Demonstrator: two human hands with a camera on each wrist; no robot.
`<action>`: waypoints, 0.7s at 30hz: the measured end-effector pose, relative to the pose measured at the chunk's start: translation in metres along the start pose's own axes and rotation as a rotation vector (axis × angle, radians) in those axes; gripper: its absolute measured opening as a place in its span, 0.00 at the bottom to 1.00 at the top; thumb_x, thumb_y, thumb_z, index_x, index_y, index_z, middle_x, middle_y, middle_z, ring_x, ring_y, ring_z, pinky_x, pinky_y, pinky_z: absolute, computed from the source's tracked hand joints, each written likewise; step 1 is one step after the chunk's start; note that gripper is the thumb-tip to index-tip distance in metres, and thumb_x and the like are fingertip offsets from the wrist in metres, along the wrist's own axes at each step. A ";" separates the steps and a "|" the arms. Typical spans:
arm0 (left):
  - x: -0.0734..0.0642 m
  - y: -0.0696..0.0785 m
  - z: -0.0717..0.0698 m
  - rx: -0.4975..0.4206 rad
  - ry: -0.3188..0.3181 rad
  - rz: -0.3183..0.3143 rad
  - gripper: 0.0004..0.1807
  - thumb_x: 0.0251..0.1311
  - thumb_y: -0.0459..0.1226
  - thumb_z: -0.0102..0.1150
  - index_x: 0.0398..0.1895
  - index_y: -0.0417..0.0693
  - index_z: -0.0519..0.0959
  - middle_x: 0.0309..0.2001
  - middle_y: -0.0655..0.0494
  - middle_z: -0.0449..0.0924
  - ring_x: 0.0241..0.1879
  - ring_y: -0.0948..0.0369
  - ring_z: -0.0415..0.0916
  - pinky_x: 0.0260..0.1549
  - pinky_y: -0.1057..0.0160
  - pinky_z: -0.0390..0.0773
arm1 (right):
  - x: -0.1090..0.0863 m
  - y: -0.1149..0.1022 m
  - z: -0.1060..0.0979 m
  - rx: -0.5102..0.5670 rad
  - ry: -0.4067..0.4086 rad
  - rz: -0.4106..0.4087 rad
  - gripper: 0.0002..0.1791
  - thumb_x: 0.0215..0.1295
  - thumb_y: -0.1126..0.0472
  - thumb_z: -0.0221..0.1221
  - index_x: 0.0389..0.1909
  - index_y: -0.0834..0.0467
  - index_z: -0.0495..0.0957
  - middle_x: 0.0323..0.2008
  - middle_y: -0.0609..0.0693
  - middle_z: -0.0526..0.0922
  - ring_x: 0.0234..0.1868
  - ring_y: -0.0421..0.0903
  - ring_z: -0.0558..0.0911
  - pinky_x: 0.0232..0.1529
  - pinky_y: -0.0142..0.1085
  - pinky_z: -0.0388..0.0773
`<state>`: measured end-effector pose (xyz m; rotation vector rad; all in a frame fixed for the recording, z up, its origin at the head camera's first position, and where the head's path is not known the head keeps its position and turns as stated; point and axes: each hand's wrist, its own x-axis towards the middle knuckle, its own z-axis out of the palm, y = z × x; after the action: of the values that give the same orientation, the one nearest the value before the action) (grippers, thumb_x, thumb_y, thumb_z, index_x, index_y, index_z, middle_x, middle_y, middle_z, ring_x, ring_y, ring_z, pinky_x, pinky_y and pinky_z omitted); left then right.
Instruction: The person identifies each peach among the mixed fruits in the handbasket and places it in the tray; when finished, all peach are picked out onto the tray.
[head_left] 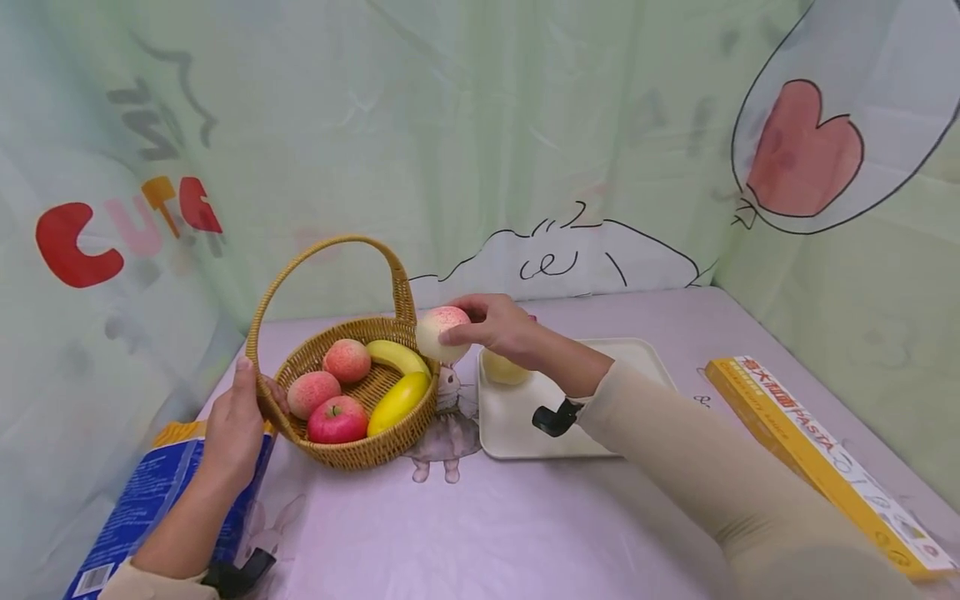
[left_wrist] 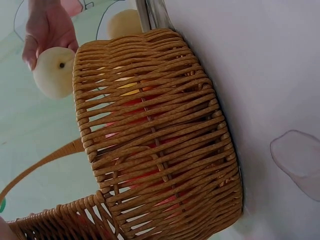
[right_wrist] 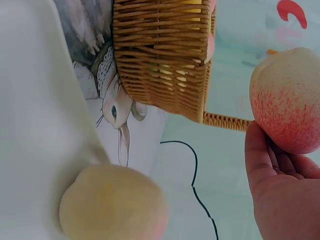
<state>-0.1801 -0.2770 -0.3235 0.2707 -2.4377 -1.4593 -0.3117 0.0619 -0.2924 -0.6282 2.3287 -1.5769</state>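
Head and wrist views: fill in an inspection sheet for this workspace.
Surface: pale tablecloth with printed rabbits
Job's things: wicker basket holding two peaches, a red apple and two yellow fruits; pale round fruit on white tray
Clutter: blue packet at left, yellow box at right
Hands: left hand grips the wicker basket; right hand pinches a pink-white peach
Cables: nothing seen
Surroundings: printed curtains

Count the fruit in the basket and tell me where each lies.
5: a peach at the back, a second peach at left, an apple in front, a banana at back right, a yellow oval fruit at front right. The near wall of the basket may hide more.
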 end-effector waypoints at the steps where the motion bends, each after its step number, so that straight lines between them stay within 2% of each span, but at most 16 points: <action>1: 0.000 0.000 0.000 -0.003 -0.001 0.001 0.39 0.80 0.62 0.20 0.40 0.39 0.73 0.32 0.55 0.73 0.34 0.53 0.69 0.32 0.65 0.72 | -0.001 0.001 -0.002 0.003 0.001 -0.001 0.28 0.62 0.54 0.72 0.62 0.55 0.79 0.52 0.52 0.85 0.52 0.50 0.81 0.60 0.42 0.76; 6: 0.000 0.000 -0.001 -0.011 -0.007 0.004 0.39 0.80 0.62 0.20 0.39 0.39 0.73 0.32 0.56 0.74 0.34 0.55 0.69 0.33 0.65 0.72 | -0.009 0.006 -0.015 0.018 0.012 0.014 0.26 0.62 0.56 0.72 0.61 0.55 0.80 0.52 0.53 0.85 0.51 0.50 0.80 0.59 0.45 0.76; 11: 0.000 -0.001 0.000 -0.029 -0.002 0.007 0.39 0.80 0.62 0.21 0.39 0.39 0.73 0.31 0.58 0.74 0.34 0.57 0.69 0.33 0.66 0.73 | -0.021 0.014 -0.032 0.031 0.047 0.038 0.29 0.62 0.56 0.71 0.63 0.57 0.78 0.54 0.54 0.85 0.53 0.50 0.81 0.57 0.40 0.77; 21: 0.000 -0.001 0.000 -0.025 0.002 0.002 0.39 0.80 0.62 0.21 0.39 0.39 0.74 0.31 0.57 0.74 0.34 0.57 0.69 0.33 0.66 0.72 | -0.040 0.035 -0.064 0.070 0.132 0.059 0.30 0.63 0.58 0.71 0.65 0.60 0.77 0.55 0.55 0.84 0.54 0.49 0.80 0.66 0.45 0.72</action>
<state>-0.1799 -0.2776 -0.3248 0.2640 -2.4158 -1.4875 -0.3127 0.1444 -0.3015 -0.4473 2.3496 -1.7124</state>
